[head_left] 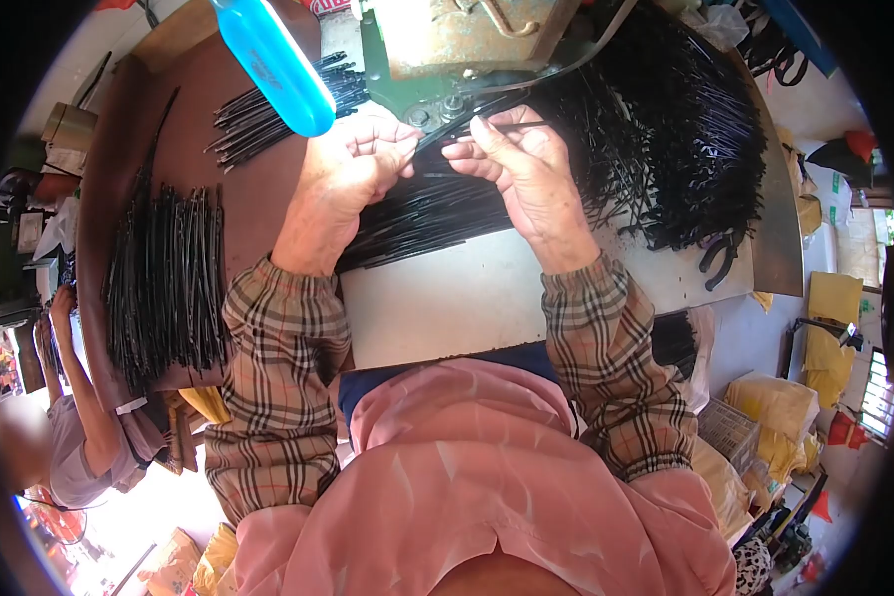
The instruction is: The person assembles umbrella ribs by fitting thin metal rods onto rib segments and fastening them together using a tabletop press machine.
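My left hand (363, 164) is closed in a pinch on one end of a thin black strip (445, 129). Just across from it, my right hand (522, 167) pinches a thin black strip too; whether it is the same one I cannot tell. Both hands are in front of the base of a green machine (387, 84) with bolts on it. Beneath them lies a layer of long black strips (422, 223) on a pale metal sheet (437, 303).
Bundles of black strips (169, 288) lie at left, with more (253, 129) behind my left hand. A large black heap (685, 129) fills the right side, near dark-handled pliers (717, 260). A blue lamp-like object (273, 65) hangs close above. Another person (94, 442) is at far left.
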Demonstrator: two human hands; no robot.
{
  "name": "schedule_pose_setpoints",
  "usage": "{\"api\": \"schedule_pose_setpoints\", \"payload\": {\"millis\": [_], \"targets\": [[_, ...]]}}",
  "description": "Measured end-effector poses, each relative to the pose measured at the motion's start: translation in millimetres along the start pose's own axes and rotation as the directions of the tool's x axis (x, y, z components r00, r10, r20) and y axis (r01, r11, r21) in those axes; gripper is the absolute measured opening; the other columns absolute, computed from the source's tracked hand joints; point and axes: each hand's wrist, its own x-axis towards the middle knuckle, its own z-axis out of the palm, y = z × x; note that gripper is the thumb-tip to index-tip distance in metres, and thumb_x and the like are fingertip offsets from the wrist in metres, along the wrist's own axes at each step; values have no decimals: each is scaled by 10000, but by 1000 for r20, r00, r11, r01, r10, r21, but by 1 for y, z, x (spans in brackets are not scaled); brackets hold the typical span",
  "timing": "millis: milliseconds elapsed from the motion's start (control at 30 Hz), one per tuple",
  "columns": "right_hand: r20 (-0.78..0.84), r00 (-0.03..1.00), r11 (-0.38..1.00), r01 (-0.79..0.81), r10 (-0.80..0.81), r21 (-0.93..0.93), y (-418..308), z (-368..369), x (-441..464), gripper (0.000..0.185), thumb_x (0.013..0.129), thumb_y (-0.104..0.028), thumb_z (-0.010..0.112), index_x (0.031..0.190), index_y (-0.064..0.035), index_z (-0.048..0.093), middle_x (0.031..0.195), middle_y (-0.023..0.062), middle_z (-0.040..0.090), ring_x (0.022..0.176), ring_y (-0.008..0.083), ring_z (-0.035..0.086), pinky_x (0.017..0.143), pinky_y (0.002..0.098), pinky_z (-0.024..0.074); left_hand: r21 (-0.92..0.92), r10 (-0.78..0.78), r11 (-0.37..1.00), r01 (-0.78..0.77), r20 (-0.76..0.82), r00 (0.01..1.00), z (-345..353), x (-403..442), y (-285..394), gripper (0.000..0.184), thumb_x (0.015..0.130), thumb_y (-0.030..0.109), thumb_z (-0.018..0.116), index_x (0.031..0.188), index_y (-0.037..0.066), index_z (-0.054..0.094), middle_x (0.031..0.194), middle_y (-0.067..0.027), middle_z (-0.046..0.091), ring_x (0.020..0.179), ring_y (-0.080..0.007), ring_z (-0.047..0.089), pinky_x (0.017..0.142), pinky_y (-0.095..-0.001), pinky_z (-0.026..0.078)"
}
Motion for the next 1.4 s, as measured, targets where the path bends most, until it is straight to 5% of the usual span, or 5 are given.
{"api": "schedule_pose_setpoints", "payload": {"millis": [633,1400], "targets": [[-63,998,998,26,-22,61,3,-1,13,134,932,-62,629,954,40,546,918,181,670,845,272,712,745,313,608,-16,144,989,-144,-7,990,-1,16,2,177,838,42,653,992,-42,672,759,-16,631,561,-26,435,515,-164,316],[-151,984,989,108,-92,100,3,-6,27,107,913,-5,615,979,58,559,948,184,665,844,279,709,749,333,617,28,126,992,-127,19,992,-2,46,3,179,830,56,668,978,-45,676,764,-21,626,549,-30,430,497,-177,306]]}}
